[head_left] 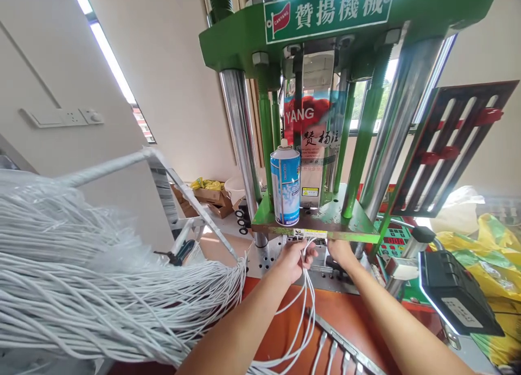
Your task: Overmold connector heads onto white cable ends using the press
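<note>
My left hand point(296, 260) is closed around several thin white cables point(308, 288) just below the front edge of the green machine plate point(264, 218). The cables hang down from it in loops. To its right, my right hand point(338, 251) reaches under the same plate; its fingers are hidden there. A blue and white spray can point(285, 185) stands upright on the plate above my left hand. Below the hands, a metal bar point(345, 342) with white cable ends in it lies on the orange-red surface point(280, 323).
A large bundle of white cables point(122, 288) fills the left side beside a wrapped frame point(109, 166). Thick metal columns point(240, 125) flank the plate. At the right are a slotted panel point(451, 147), a black box point(458, 293) and yellow bags point(494, 245).
</note>
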Demonstrator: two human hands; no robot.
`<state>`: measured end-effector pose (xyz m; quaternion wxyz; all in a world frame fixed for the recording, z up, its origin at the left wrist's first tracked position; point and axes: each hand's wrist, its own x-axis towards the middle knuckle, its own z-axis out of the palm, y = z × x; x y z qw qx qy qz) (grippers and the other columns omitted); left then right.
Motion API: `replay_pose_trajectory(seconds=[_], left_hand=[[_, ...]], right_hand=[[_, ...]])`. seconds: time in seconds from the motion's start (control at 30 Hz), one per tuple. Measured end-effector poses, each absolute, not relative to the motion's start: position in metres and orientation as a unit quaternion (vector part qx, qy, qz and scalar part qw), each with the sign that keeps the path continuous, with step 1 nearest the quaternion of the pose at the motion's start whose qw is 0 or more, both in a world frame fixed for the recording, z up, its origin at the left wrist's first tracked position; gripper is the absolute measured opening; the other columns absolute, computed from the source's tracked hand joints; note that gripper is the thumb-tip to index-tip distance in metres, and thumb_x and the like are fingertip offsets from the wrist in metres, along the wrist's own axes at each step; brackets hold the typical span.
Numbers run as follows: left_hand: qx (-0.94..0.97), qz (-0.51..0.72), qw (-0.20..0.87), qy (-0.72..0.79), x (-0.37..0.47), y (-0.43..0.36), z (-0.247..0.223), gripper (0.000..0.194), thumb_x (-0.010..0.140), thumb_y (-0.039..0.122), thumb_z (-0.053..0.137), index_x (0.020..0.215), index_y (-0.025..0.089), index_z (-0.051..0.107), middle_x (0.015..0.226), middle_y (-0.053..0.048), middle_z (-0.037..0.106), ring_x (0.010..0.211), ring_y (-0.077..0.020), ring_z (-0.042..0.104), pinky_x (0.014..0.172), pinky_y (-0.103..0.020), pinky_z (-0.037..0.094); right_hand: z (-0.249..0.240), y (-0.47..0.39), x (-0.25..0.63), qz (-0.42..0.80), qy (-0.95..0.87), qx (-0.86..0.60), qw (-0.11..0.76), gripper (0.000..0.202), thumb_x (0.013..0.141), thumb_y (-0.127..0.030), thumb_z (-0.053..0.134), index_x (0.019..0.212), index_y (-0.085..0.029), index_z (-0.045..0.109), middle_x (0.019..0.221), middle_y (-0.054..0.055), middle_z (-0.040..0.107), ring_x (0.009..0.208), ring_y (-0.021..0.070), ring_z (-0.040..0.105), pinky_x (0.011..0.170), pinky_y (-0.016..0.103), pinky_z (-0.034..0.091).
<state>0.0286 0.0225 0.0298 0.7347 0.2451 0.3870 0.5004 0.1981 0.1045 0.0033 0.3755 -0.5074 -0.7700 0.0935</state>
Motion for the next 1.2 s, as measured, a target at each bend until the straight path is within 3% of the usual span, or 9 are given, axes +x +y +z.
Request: replay_pose_trajectory(seconds=[0.27,0.47,0.6,0.8,0.93,1.07,1.13,1.2], left_hand=[[0.261,0.503,0.725,0.393,0.017,0.015,0.032,0.025,0.089,0.031,0.067,0.084,0.006,0.067,0.06,-0.005,0.059,0.039,-0.0039,0.032,0.042,-0.019,0.012],[0.268,0.526,0.696,0.409,0.044,-0.021,0.048,0.028,0.089,0.038,0.068,0.084,0.011,0.063,0.049,0.005,0.045,0.037,-0.0027,0.02,0.043,-0.02,0.008],[0.286,0.518,0.707,0.387,0.057,-0.102,0.053,0.043,0.082,0.054,0.075,0.088,0.013,0.064,0.047,0.007,0.043,0.036,-0.0037,0.019,0.04,-0.022,0.01],[0.414,0.46,0.711,0.334,0.021,-0.184,0.055,0.049,0.089,0.062,0.069,0.09,0.014,0.069,0.044,0.006,0.043,0.034,-0.0054,0.026,0.036,-0.021,0.015],[0.45,0.444,0.709,0.313,0.013,-0.195,0.053,0.046,0.094,0.06,0.065,0.091,0.014,0.072,0.044,0.005,0.043,0.035,-0.0058,0.029,0.038,-0.021,0.017],[0.45,0.457,0.701,0.313,0.02,-0.197,0.047,0.044,0.095,0.056,0.065,0.091,0.014,0.072,0.044,0.006,0.042,0.035,-0.005,0.025,0.038,-0.021,0.015],[0.439,0.467,0.696,0.323,0.024,-0.197,0.046,0.042,0.095,0.055,0.066,0.091,0.014,0.072,0.044,0.006,0.041,0.035,-0.0047,0.024,0.038,-0.02,0.014],[0.429,0.467,0.696,0.337,0.028,-0.195,0.045,0.042,0.094,0.056,0.067,0.092,0.014,0.071,0.044,0.006,0.041,0.036,-0.0046,0.024,0.038,-0.019,0.014]], right_hand=[[-0.023,0.086,0.203,0.088,-0.728,-0.548,0.402,0.035,0.1,-0.039,0.065,0.128,-0.018,0.063,0.128,0.009,0.064,0.109,0.0233,0.066,0.093,0.046,0.058],[-0.014,0.087,0.199,0.083,-0.708,-0.56,0.422,0.034,0.1,-0.04,0.065,0.126,-0.017,0.063,0.124,0.009,0.066,0.105,0.022,0.067,0.09,0.044,0.058],[-0.007,0.066,0.212,0.078,-0.683,-0.568,0.451,0.031,0.101,-0.043,0.061,0.119,-0.017,0.063,0.118,0.008,0.066,0.102,0.0213,0.065,0.091,0.043,0.056],[-0.022,-0.03,0.251,0.127,-0.693,-0.55,0.449,0.033,0.106,-0.048,0.036,0.097,-0.024,0.055,0.094,0.005,0.064,0.088,0.0229,0.063,0.082,0.04,0.052],[-0.038,-0.077,0.274,0.154,-0.704,-0.551,0.42,0.034,0.104,-0.051,0.04,0.087,-0.025,0.055,0.087,0.005,0.062,0.081,0.0252,0.062,0.077,0.042,0.051],[-0.039,-0.094,0.288,0.167,-0.728,-0.535,0.394,0.041,0.097,-0.057,0.052,0.074,-0.024,0.06,0.082,0.006,0.061,0.082,0.0278,0.059,0.083,0.047,0.05],[-0.029,-0.104,0.287,0.176,-0.74,-0.524,0.384,0.04,0.095,-0.059,0.055,0.081,-0.024,0.069,0.089,0.008,0.065,0.092,0.0296,0.06,0.09,0.05,0.049],[-0.015,-0.121,0.28,0.285,-0.74,-0.478,0.376,0.043,0.098,-0.061,0.051,0.11,-0.026,0.072,0.105,0.009,0.069,0.101,0.0286,0.063,0.094,0.048,0.051]])
